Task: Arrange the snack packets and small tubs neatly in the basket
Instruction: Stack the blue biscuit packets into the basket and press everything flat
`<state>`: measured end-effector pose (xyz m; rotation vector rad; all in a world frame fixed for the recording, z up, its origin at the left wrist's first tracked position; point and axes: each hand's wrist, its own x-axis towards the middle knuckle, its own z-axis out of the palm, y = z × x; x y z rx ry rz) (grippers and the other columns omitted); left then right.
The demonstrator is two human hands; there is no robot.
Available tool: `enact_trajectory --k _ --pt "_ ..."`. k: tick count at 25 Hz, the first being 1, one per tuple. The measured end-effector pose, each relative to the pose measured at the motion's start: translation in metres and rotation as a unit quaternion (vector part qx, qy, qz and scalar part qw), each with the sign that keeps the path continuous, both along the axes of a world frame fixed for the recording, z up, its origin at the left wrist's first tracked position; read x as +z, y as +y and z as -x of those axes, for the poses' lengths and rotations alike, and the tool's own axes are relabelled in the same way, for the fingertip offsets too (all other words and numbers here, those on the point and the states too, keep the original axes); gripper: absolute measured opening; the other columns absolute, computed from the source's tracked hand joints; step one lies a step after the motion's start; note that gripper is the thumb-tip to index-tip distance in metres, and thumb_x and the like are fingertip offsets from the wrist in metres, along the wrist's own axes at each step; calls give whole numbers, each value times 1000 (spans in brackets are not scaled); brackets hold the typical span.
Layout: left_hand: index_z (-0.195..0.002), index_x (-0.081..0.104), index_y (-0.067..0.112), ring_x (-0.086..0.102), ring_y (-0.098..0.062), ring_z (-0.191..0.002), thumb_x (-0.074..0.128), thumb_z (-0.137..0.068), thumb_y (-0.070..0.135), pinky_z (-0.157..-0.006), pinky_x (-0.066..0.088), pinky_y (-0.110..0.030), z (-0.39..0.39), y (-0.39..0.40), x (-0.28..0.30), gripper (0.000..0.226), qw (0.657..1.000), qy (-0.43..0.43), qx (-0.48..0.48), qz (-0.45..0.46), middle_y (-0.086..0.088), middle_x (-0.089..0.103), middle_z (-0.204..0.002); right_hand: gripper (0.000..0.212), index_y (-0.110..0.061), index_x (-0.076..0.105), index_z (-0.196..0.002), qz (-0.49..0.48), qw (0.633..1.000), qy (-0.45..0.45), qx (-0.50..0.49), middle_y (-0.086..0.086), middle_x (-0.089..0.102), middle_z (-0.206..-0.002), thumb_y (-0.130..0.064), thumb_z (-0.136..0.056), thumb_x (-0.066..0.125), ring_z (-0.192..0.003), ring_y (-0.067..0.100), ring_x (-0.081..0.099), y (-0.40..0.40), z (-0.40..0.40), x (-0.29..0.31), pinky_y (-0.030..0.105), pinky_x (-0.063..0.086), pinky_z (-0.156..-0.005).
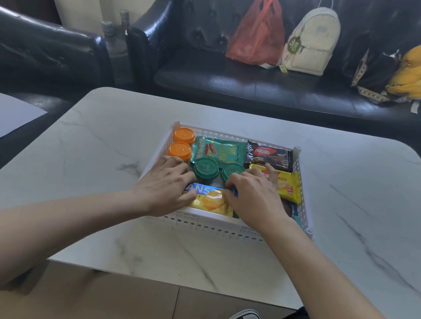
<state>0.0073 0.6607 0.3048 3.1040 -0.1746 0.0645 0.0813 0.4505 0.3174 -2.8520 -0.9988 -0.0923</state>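
Fingers of left hand (166,185) and right hand (253,196) curled, pinching the ends of blue-and-yellow biscuit packet (210,200) at near wall inside white perforated plastic basket (221,229). Behind: two green round tubs (206,168), two orange round tubs (180,151), green packet (217,149), black wafer packet (269,155), yellow wafer packet (291,185).

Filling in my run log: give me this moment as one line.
stage: arranging | left hand + right hand: both on blue-yellow packet | place: basket near edge | green tubs behind
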Motion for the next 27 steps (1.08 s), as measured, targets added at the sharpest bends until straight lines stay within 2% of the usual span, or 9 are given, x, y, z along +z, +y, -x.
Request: enact_trajectory --k 3,6,8,10,14,18,21,24,27 --pt "-115 58 26 38 -17 -128 29 -98 49 -109 24 -33 0 1 -1 40 1000 -2 -3 4 6 63 -110 20 -28 67 -98 -69 997 -20 -1 -8 65 -98 -35 -98 48 -107 19 54 -8 -1 0 44 20 -112" --pt "-116 56 28 37 -16 -134 30 -99 49 -113 20 -33 1 2 0 38 1000 -12 -2 14 7 65 -114 20 -25 71 -103 -140 989 -48 -15 -8 70 -98 -19 -94 55 -99 21 58 -31 -8 7 38 29 -98" --pt "-119 57 27 39 -18 -134 33 -100 47 -115 20 -34 1 -1 5 37 999 -37 -17 9 5 65 -116 22 -23 73 -102 -152 986 -62 -32 -5 71 -99 -11 -89 60 -95 24 58 -56 -11 12 39 33 -89" --pt "-121 59 25 47 -20 -126 35 -100 44 -110 27 -34 3 -9 11 37 996 -76 -51 11 4 65 -115 21 -22 74 -99 -142 987 -68 -25 -3 71 -100 -8 -87 63 -92 24 57 -80 -6 11 40 39 -83" --pt "-139 47 35 46 -18 -127 27 -102 47 -105 37 -37 12 -35 10 44 988 -56 -141 13 4 54 -135 24 -23 72 -110 -102 990 -67 64 -6 70 -109 -20 -92 58 -100 21 60 -100 21 -2 38 47 -84" --pt "-143 42 39 43 -20 -131 25 -102 51 -105 38 -37 19 -47 -2 46 990 -34 -133 14 0 47 -144 36 -29 66 -126 -51 996 -39 64 -9 66 -125 -36 -95 48 -112 16 58 -107 32 -7 36 46 -93" --pt "-142 46 33 45 -26 -129 29 -103 47 -106 41 -41 23 -51 -7 45 992 -43 -116 22 -7 48 -143 36 -31 66 -126 -49 997 -35 53 -10 67 -125 -37 -94 49 -110 14 60 -111 32 -8 35 47 -90" --pt "-143 46 29 46 -30 -128 30 -104 43 -110 37 -43 26 -57 -11 45 993 -50 -105 19 -12 49 -142 37 -31 66 -125 -52 997 -34 45 -10 67 -124 -39 -94 48 -108 14 59 -112 33 -11 35 48 -87" --pt "-150 35 31 36 -28 -138 25 -104 47 -117 28 -42 27 -54 -8 50 994 -40 -102 12 -9 40 -150 38 -31 64 -126 -57 997 -36 42 -10 65 -123 -41 -95 45 -109 14 57 -109 32 -13 35 47 -88"
